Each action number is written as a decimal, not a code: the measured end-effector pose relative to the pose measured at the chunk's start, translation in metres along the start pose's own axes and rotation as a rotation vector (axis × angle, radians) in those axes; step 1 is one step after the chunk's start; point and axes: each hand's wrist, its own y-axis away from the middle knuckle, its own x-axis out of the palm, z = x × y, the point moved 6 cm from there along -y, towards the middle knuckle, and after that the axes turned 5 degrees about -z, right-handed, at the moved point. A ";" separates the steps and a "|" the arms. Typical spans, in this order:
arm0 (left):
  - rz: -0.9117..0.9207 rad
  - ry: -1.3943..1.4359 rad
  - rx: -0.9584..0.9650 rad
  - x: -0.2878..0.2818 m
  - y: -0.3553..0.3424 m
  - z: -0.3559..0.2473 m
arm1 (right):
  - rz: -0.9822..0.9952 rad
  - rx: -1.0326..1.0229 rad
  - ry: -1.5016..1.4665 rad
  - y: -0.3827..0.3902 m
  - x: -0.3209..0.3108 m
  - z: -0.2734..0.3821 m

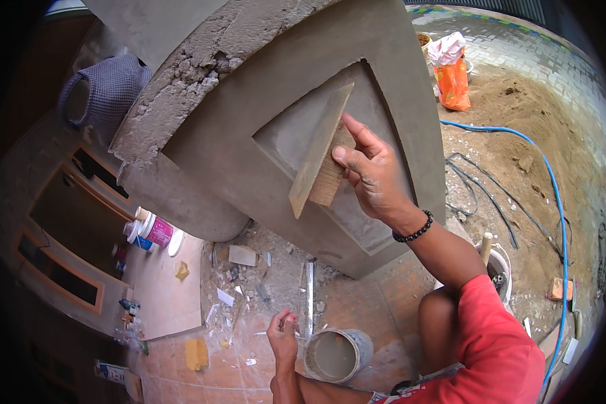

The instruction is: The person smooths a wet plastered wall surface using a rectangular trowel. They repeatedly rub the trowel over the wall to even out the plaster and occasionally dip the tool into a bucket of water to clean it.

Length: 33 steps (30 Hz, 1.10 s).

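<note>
My right hand (pixel 368 163) grips the block handle (pixel 328 182) of a flat wooden float (pixel 316 148), its board tilted steeply in front of a grey plastered face (pixel 219 158) with a recessed triangular panel (pixel 365 219). My left hand (pixel 283 337) is low, its fingers loosely bent and apart with nothing visible in them, beside a bucket of grey water (pixel 333 357). Along the top edge of the plastered face runs rough, broken cement (pixel 195 74).
Rubble and an upright-looking metal strip (pixel 310 296) lie below. Paint pails (pixel 158 232) sit at left; a grey cloth (pixel 114 94) hangs upper left. At right are a sand pile (pixel 518 128), orange bag (pixel 454 87), blue hose (pixel 559 202), black cables (pixel 491 195) and a white bucket (pixel 501 259).
</note>
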 end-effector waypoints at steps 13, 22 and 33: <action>0.033 -0.042 0.061 -0.001 0.004 -0.008 | -0.136 -1.026 1.639 -0.031 -0.058 0.129; 0.053 -0.033 0.019 0.007 0.002 -0.009 | 0.237 -1.428 1.935 -0.060 -0.043 0.143; 0.061 -0.033 0.067 0.002 0.005 -0.010 | -0.045 -1.284 1.800 -0.076 -0.057 0.162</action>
